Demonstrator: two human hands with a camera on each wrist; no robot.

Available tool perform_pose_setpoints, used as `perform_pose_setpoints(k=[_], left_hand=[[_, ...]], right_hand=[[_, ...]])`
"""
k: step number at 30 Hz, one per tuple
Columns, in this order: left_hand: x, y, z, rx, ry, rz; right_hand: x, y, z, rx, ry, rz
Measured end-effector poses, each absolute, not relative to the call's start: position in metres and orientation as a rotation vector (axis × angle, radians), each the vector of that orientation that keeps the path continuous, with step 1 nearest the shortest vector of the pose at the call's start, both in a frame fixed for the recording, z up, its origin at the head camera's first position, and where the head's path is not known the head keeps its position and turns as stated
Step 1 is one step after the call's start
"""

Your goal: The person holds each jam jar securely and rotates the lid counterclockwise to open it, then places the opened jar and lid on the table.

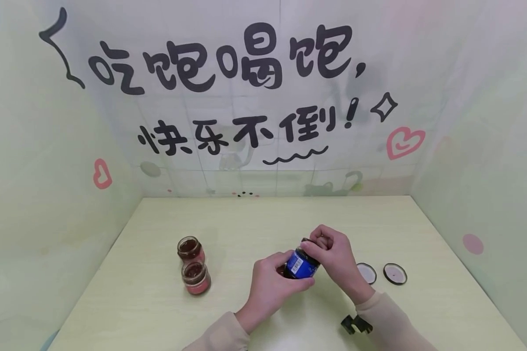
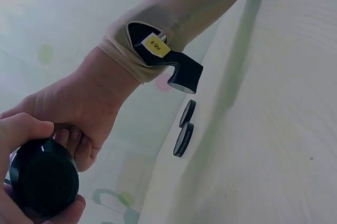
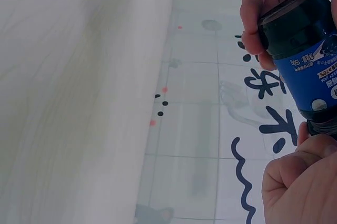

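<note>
A dark jam jar with a blue label (image 1: 299,264) is held tilted above the table, between both hands. My left hand (image 1: 270,282) grips its body, thumb on the near side. At the top end, my right hand (image 1: 335,258) has its fingers curled round the lid (image 1: 307,242), which those fingers mostly cover. From below, the left wrist view shows the jar's dark round base (image 2: 45,179). The right wrist view shows the blue label (image 3: 310,71) and the right hand (image 3: 305,182) at the lid end.
Two lidless jars with red labels, a rear one (image 1: 191,249) and a front one (image 1: 196,279), stand at the left. Two loose lids, one (image 1: 367,273) beside the right forearm and another (image 1: 395,274) farther right, lie on the table (image 1: 246,214). Printed cloth walls surround the table.
</note>
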State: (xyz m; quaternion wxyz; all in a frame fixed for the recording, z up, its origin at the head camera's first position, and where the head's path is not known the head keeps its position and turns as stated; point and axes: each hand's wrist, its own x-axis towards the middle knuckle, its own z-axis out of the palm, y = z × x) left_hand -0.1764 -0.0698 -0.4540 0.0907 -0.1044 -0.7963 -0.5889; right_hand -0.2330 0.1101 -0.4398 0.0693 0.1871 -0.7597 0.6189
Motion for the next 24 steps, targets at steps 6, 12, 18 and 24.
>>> perform_pose_setpoints(k=[6,12,18,24], left_hand=[[-0.1748,-0.0693,-0.4503,-0.335,-2.348,-1.762],[-0.1727,-0.069,-0.4476,-0.336,-2.331,-1.78],[-0.1716,-0.0687,-0.4458,-0.331,-2.301,-1.808],[-0.1715,-0.0698,-0.4439,-0.357,-2.285,-1.809]], right_hand=[[-0.2321,0.1118,-0.4361,0.606,-2.249,1.857],[-0.2297,0.1118,-0.4326,0.628,-2.229,1.884],[-0.2314,0.1115,-0.431,0.694,-2.224,1.853],[-0.2327,0.1124,-0.4299,0.734,-2.216,1.832]])
